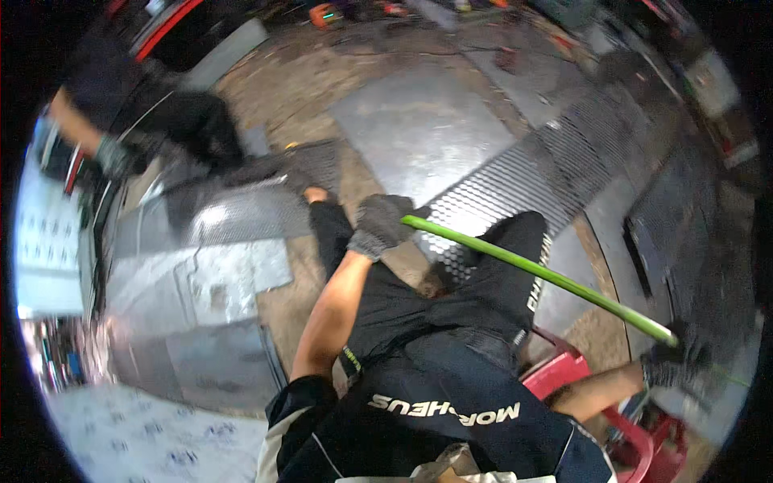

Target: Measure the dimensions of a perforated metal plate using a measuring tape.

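Observation:
A long bright-green rod slants across my lap, from above my left thigh down to the far right. Its upper end meets my left hand, in a dark grey knitted glove, with fingers closed at that tip. Off to the right, beside the red chair, my right hand wears a similar dark glove and is closed around the rod's lower end. Shadow hides most of that hand's fingers. A thin green strand trails out beyond it.
I sit on a red plastic chair. Metal sheets and perforated dark mats cover the floor ahead. At the left, another person's gloved hand is near dark equipment. A pale patterned sheet lies lower left.

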### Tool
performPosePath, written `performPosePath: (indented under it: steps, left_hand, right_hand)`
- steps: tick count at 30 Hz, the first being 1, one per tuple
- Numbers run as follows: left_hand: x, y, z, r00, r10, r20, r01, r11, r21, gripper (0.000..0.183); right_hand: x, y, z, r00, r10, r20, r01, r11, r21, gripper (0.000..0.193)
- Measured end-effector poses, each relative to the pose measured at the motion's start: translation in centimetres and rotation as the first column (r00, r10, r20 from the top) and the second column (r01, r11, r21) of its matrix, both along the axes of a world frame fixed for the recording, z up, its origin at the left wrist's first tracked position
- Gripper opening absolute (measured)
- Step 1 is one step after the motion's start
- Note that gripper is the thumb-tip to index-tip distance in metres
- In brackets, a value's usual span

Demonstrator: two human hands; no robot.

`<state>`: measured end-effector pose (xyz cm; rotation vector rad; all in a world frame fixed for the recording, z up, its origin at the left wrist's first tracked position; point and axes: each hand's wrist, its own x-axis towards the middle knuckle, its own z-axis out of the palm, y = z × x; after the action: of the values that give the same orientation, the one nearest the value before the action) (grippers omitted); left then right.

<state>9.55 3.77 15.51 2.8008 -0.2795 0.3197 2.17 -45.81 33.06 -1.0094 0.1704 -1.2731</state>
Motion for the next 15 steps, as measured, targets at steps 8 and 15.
performPosePath:
  steps: [8,15]
  left_hand:
    - [-2.5,3.5,-1.0,0.973,0.115,-0.201,-0.099,0.991,0.085,0.040]
    - [-5.2,12.2,-3.4,0.893,0.427,-0.144,-0.430,0.903,0.012,0.033]
  right_hand:
    - [1.5,-6.9,-4.8,0.826,0.553,0.110,-0.562,0.796,0.223,0.018]
    - [2.7,-6.1,-3.4,0.999,0.039,0.004,-0.038,0.952,0.302,0.045]
